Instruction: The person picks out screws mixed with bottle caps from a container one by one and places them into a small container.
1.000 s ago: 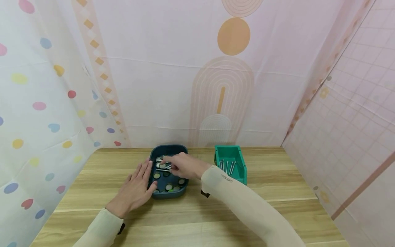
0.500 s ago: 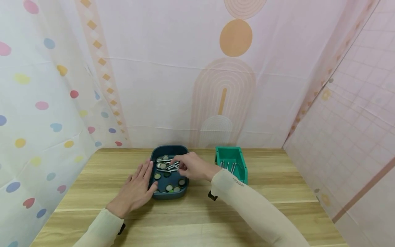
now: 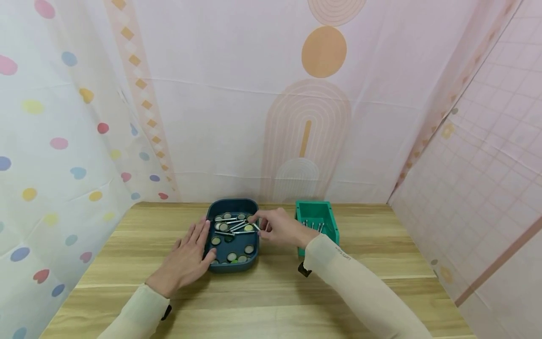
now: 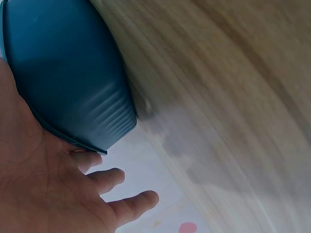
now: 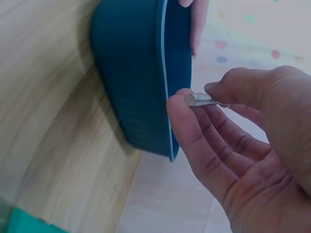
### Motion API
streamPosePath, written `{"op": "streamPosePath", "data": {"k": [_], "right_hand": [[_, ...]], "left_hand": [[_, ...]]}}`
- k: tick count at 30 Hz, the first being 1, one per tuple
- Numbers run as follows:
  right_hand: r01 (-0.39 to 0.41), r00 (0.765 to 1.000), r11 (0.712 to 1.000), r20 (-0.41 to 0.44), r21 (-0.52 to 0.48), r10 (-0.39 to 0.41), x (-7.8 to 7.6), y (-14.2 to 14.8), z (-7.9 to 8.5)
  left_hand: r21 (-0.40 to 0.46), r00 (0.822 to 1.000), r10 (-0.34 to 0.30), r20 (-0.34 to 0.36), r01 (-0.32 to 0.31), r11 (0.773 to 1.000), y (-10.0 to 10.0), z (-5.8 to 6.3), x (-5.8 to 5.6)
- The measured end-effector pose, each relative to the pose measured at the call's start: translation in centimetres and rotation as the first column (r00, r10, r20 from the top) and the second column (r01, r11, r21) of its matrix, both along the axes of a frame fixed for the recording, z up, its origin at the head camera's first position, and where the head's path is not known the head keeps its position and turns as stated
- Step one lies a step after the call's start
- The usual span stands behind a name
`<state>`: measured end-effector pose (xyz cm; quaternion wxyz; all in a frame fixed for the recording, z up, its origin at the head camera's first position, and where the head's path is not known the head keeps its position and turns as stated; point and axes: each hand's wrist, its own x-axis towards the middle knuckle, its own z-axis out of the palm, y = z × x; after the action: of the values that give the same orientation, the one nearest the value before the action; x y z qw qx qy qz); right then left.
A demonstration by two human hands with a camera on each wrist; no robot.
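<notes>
My right hand point(image 3: 282, 229) pinches a silver bolt point(image 5: 200, 100) between thumb and fingertips, over the right rim of a dark blue tray point(image 3: 232, 269). Only the bolt's end and part of its shank show in the right wrist view. Inside the tray lie several more bolts point(image 3: 237, 227) in a loose pile and several round coin-like discs point(image 3: 232, 257). My left hand point(image 3: 186, 256) rests along the tray's left rim with its fingers straight; in the left wrist view the palm lies against the tray's edge point(image 4: 63, 73).
To the right stands a green bin point(image 3: 313, 208) with several bolts point(image 3: 312, 226) leaning in it, partly behind my right forearm. Both containers sit towards the back of the wooden table point(image 3: 237, 306), near a patterned cloth backdrop point(image 3: 211, 132).
My right hand has drawn rightward from over the tray's middle to its right rim, carrying the pinched bolt away from the pile. The left hand has stayed in place.
</notes>
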<state>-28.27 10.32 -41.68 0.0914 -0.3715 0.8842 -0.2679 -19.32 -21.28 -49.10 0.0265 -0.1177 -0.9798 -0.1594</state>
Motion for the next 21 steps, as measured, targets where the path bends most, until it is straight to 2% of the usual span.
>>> {"op": "streamPosePath", "data": {"k": [11,21], "right_hand": [[0.064,0.998,0.998,0.004,-0.027,-0.064,-0.1,3.4,-0.4],[0.145,0.984,0.984,0.118,-0.105,-0.133,-0.2,6.5,0.3]], "left_hand": [[0.011,1.0,-0.002,-0.005,0.002,1.0,0.0,0.1,0.0],[0.022,1.0,-0.001,0.0,0.001,1.0,0.0,-0.2,0.0]]}}
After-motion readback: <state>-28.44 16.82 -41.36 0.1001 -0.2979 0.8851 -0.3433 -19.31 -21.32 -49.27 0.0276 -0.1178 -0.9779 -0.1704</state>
